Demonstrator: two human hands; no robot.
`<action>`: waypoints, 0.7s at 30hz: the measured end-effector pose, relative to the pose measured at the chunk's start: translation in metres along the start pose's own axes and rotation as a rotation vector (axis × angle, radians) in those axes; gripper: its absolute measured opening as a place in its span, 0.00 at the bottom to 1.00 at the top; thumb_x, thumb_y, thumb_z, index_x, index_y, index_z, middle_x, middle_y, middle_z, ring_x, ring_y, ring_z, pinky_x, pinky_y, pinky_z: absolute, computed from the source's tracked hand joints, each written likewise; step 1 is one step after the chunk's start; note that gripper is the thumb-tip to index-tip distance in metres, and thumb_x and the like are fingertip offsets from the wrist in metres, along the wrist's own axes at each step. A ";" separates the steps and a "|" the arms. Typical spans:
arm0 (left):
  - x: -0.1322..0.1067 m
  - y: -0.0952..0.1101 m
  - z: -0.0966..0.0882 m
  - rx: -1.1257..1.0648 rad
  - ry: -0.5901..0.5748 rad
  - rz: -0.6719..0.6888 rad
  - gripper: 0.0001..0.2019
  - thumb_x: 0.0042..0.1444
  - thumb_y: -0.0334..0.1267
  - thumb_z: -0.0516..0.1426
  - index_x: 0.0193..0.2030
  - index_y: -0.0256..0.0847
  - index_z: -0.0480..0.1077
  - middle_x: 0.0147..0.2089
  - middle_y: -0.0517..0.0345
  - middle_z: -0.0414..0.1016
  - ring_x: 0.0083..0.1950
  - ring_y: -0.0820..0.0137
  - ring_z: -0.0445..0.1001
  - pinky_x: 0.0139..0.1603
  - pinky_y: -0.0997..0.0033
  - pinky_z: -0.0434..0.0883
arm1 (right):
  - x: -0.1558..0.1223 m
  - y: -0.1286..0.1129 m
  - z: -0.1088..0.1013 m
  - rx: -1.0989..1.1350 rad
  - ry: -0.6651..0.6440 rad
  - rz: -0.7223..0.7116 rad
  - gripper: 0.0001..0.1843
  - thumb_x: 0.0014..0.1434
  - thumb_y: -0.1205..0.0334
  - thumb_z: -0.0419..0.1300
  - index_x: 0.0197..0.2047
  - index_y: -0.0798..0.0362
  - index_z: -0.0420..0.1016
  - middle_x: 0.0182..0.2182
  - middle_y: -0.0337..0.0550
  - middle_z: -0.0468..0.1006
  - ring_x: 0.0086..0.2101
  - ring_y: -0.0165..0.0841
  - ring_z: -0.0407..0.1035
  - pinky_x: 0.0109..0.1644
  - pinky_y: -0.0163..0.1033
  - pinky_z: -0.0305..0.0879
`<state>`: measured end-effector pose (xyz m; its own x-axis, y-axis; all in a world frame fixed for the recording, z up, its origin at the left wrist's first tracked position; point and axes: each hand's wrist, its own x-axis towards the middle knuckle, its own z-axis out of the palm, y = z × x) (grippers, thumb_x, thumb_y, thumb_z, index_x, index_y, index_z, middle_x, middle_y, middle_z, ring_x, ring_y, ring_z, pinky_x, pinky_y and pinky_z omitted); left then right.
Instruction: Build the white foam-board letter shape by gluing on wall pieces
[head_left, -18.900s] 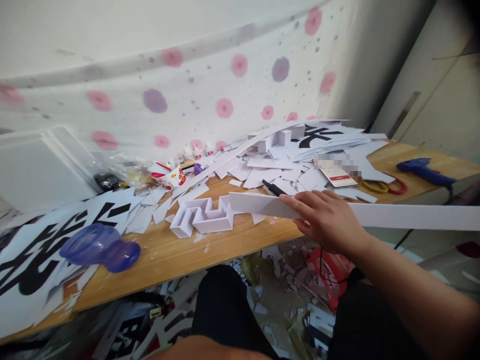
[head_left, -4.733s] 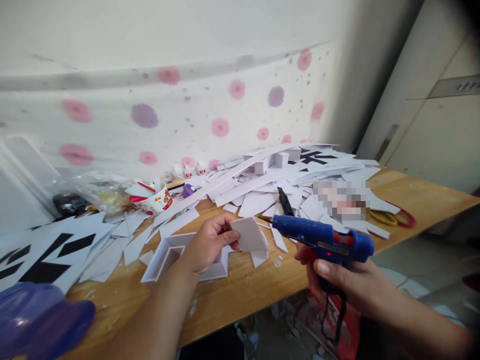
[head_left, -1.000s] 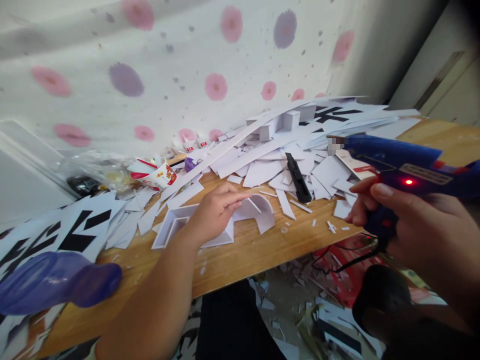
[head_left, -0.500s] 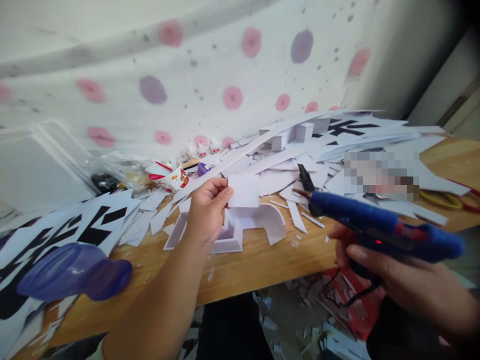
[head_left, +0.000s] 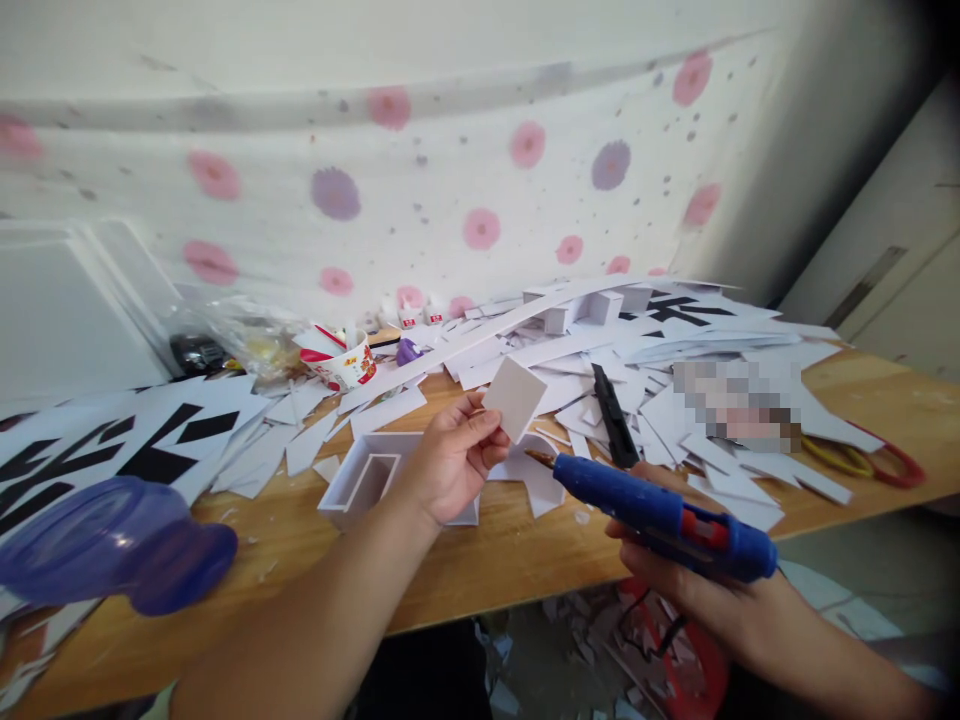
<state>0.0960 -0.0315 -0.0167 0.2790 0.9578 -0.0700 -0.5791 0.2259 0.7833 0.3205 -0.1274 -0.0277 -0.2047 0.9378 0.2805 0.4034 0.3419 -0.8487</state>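
Observation:
Between the thumb and fingers of my left hand [head_left: 459,450] is a small white foam board square [head_left: 514,398], tilted, raised over the table. My right hand [head_left: 675,570] is wrapped round a blue hot glue gun [head_left: 660,515], whose nozzle points left toward the square but is apart from it. Below and behind my left hand stands a white foam board box shape [head_left: 356,490] with inner walls and a curved part [head_left: 541,478] at its right; my hand hides its middle. A black utility knife [head_left: 613,415] lies just beyond the glue gun.
White offcuts [head_left: 405,405] cover much of the wooden table [head_left: 300,590]. A paper cup [head_left: 341,365] stands at the back, a purple plastic item [head_left: 120,540] at the left. Scissors [head_left: 892,465] lie at the right. A long white strip [head_left: 480,335] spans the back. Scraps litter the floor.
The white square has been turned to a tilted, diamond-like pose in my left hand. My right hand has brought the glue gun left, closer to it. The view has shifted a little.

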 end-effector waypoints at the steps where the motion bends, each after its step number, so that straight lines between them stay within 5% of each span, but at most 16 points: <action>1: 0.000 0.000 0.000 -0.009 0.000 0.001 0.15 0.46 0.27 0.66 0.38 0.37 0.65 0.26 0.65 0.72 0.22 0.80 0.72 0.22 0.85 0.72 | 0.001 -0.001 0.000 -0.011 -0.013 -0.009 0.08 0.56 0.54 0.62 0.33 0.47 0.77 0.33 0.43 0.80 0.32 0.40 0.75 0.35 0.43 0.77; 21: -0.002 -0.002 0.001 0.026 -0.040 -0.011 0.15 0.43 0.30 0.68 0.35 0.36 0.67 0.23 0.64 0.73 0.23 0.80 0.72 0.23 0.86 0.72 | 0.005 -0.003 0.000 -0.080 0.004 -0.058 0.11 0.57 0.52 0.60 0.28 0.48 0.75 0.30 0.43 0.78 0.31 0.37 0.74 0.36 0.41 0.76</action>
<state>0.0970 -0.0336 -0.0177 0.3158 0.9472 -0.0547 -0.5555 0.2313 0.7987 0.3180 -0.1242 -0.0240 -0.2263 0.9166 0.3296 0.4607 0.3988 -0.7929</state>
